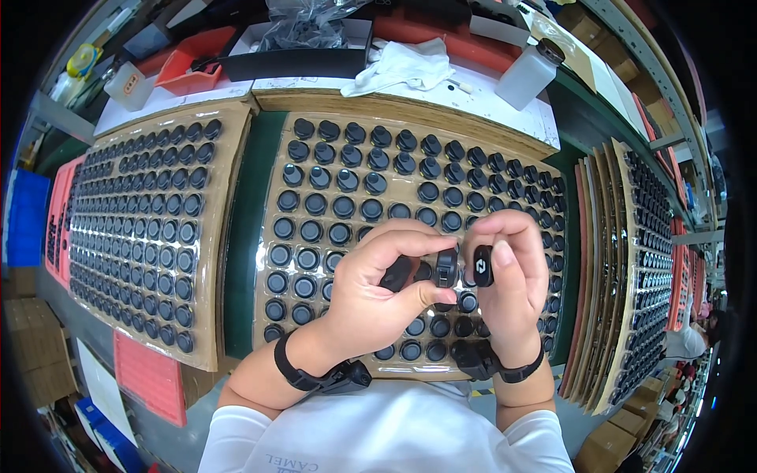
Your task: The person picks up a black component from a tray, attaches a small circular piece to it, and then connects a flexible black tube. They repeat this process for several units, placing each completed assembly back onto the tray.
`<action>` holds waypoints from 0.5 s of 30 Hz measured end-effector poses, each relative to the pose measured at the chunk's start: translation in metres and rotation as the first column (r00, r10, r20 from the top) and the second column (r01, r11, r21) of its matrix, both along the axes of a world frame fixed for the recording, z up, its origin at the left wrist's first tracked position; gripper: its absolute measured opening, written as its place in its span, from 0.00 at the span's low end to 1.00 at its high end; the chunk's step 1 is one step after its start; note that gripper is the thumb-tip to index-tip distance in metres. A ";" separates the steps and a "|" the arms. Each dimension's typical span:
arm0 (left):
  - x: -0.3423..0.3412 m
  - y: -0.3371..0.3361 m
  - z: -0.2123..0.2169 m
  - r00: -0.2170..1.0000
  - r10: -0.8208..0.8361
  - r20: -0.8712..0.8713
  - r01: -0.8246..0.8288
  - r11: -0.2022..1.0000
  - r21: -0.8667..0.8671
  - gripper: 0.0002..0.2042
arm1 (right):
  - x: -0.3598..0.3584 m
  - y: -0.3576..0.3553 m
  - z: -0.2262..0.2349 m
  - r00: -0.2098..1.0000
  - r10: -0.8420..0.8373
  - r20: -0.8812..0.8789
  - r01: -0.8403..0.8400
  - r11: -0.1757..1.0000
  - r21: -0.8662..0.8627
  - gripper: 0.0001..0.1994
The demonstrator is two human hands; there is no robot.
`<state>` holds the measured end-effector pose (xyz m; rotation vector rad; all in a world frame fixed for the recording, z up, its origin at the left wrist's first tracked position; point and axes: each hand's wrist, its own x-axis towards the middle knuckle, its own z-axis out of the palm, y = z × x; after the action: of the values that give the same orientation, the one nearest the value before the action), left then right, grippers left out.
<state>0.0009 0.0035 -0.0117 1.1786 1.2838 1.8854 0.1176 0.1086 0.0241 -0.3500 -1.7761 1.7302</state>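
Note:
Above the middle tray, my left hand pinches a small black plastic part between thumb and index finger. Another dark rounded piece shows against the left palm; whether that hand holds it or it lies behind cannot be told. My right hand is closed on a black oval piece with a white mark on its face. The two held pieces are close together but apart. Below them lies a brown tray with rows of round black parts in clear pockets. One pocket in an upper row holds no part.
Similar filled trays stand at left and, stacked on edge, at right. Along the back are a white glove, a translucent bottle, a black box and a red bin. Each wrist wears a black strapped device.

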 end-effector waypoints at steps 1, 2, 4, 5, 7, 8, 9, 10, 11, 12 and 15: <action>0.001 0.000 0.000 1.000 0.005 0.016 -0.004 1.000 -0.009 0.22 | 0.002 0.003 -0.003 0.999 0.024 -0.049 -0.021 0.998 0.062 0.11; 0.001 0.000 0.000 0.999 0.010 0.031 -0.009 1.000 -0.020 0.22 | 0.002 0.004 -0.005 0.994 0.050 -0.097 -0.038 0.992 0.123 0.11; 0.001 0.000 -0.001 0.999 0.006 0.036 -0.005 1.000 -0.012 0.22 | -0.001 -0.001 -0.001 0.999 0.006 -0.054 -0.003 0.999 0.051 0.11; 0.001 0.000 -0.001 0.999 0.001 0.041 -0.001 1.000 -0.004 0.22 | -0.003 -0.005 0.003 0.999 -0.036 -0.008 0.035 0.999 -0.019 0.12; 0.002 0.001 -0.001 0.999 -0.002 0.046 0.002 1.000 0.006 0.21 | -0.003 -0.005 0.003 0.996 -0.073 0.040 0.076 0.993 -0.086 0.12; 0.003 0.002 0.000 0.998 0.009 0.063 -0.010 1.000 0.011 0.21 | -0.001 -0.002 -0.001 0.998 -0.049 0.035 0.048 0.998 0.048 0.12; 0.004 0.002 0.000 0.997 0.021 0.080 -0.022 1.000 0.015 0.20 | 0.002 0.002 -0.004 0.999 -0.025 0.033 0.019 0.983 0.181 0.11; 0.004 0.003 0.001 0.995 0.033 0.097 -0.035 0.999 0.020 0.20 | 0.003 0.003 -0.006 0.999 0.000 0.033 -0.010 0.950 0.311 0.11; 0.004 0.003 0.002 0.995 0.034 0.097 -0.036 0.999 0.021 0.20 | 0.002 0.003 -0.005 0.999 0.000 0.034 -0.011 0.950 0.312 0.11; 0.005 0.003 0.002 0.994 0.031 0.106 -0.034 0.999 0.025 0.20 | 0.002 0.003 -0.003 1.000 0.009 0.024 -0.013 0.986 0.168 0.11; 0.005 0.003 0.002 0.992 0.026 0.125 -0.030 0.999 0.035 0.20 | 0.001 0.002 -0.001 1.000 0.021 0.002 -0.021 0.992 -0.128 0.12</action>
<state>0.0057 0.0062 -0.0094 1.0482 1.2081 1.9779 0.1182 0.1106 0.0231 -0.3904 -1.6809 1.8647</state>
